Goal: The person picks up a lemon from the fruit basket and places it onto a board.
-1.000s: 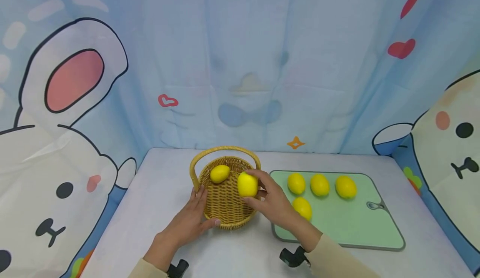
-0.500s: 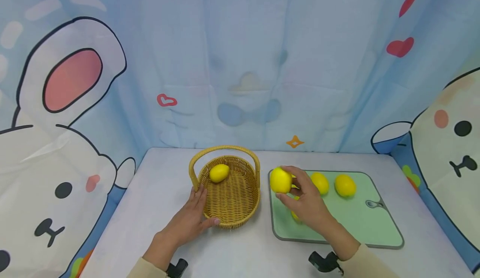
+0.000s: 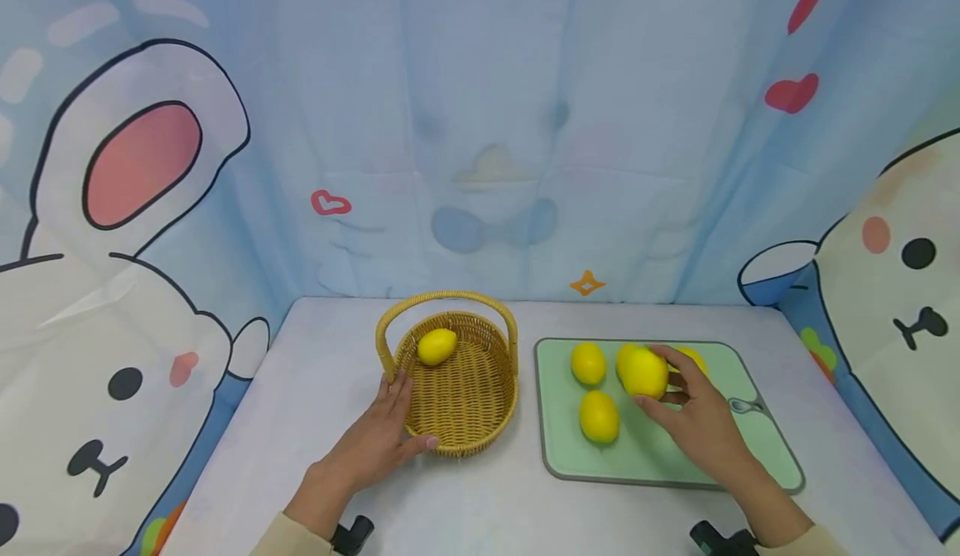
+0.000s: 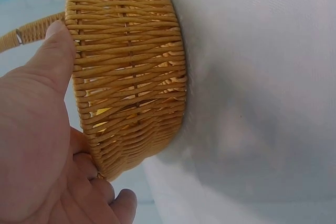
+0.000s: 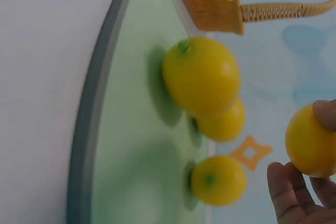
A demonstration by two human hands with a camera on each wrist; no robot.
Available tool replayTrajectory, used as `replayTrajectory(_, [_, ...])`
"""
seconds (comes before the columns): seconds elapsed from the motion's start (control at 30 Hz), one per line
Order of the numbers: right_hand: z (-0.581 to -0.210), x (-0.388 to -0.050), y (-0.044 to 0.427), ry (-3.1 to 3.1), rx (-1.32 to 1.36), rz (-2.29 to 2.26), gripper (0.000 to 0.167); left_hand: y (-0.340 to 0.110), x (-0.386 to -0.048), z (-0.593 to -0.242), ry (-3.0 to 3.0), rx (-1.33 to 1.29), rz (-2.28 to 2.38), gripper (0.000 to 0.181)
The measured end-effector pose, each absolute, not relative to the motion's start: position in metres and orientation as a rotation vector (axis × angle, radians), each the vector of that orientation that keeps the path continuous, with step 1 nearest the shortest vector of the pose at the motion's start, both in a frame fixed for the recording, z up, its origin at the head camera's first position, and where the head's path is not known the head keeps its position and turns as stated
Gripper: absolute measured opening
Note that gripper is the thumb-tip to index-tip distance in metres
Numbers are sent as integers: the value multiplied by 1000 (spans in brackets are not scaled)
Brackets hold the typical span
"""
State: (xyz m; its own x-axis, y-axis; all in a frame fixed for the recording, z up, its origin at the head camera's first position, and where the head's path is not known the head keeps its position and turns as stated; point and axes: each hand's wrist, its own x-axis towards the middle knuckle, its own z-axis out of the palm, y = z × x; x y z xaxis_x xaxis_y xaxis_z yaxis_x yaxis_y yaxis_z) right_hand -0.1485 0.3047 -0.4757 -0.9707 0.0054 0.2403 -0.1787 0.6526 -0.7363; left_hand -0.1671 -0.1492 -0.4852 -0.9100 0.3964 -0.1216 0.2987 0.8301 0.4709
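Observation:
My right hand pinches a yellow lemon between thumb and fingers, above the green cutting board. The right wrist view also shows this lemon raised off the board. My left hand rests against the left side and front rim of a wicker basket, its fingers mostly straight. In the left wrist view the thumb touches the rim of the basket. One lemon lies inside the basket. On the board a lemon sits nearest me, and another lemon lies behind it.
Two more lemons on the board, a middle lemon and a right lemon, are partly hidden by my right hand and its lemon. The basket's handle arches up. A patterned blue curtain hangs behind the white table.
My right hand has carried its lemon rightward, from over the basket to over the middle of the board. My left hand stays at the basket.

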Motion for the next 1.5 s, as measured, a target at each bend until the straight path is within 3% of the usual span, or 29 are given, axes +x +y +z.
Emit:
replayTrajectory(0.53, [-509,-142,338,-3014,7,1165,80,-149,-167,-486,2808,540,657,100])
replayTrajectory(1.5, [-518,-151,342,-3084,69,1172,84,-149,-167,-487,2808,533,665,100])
